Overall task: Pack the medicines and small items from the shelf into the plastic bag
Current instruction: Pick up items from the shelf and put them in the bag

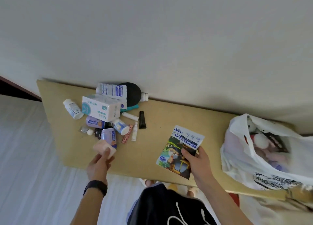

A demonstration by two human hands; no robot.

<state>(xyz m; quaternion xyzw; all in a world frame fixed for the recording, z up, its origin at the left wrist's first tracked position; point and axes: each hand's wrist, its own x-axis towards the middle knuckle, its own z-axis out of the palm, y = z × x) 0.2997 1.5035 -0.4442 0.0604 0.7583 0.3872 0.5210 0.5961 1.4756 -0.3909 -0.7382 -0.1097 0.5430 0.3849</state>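
My left hand [99,164] pinches a small pink and white box [103,148] at the front left of the tan shelf [157,140]. My right hand [196,160] grips a flat colourful packet [177,148] just above the shelf's middle. Behind my left hand lies a heap of medicines: a large white box [100,109], a white pill bottle [72,109], purple cans [109,136], a black tube [142,120] and small tubes. The white plastic bag [264,150] stands open at the right end of the shelf, with several items inside.
A white wall [169,38] runs along the shelf's back edge. A black round object [132,92] leans there behind the heap. White bedding [25,157] lies below the shelf on the left. My dark clothing [166,207] shows at the bottom.
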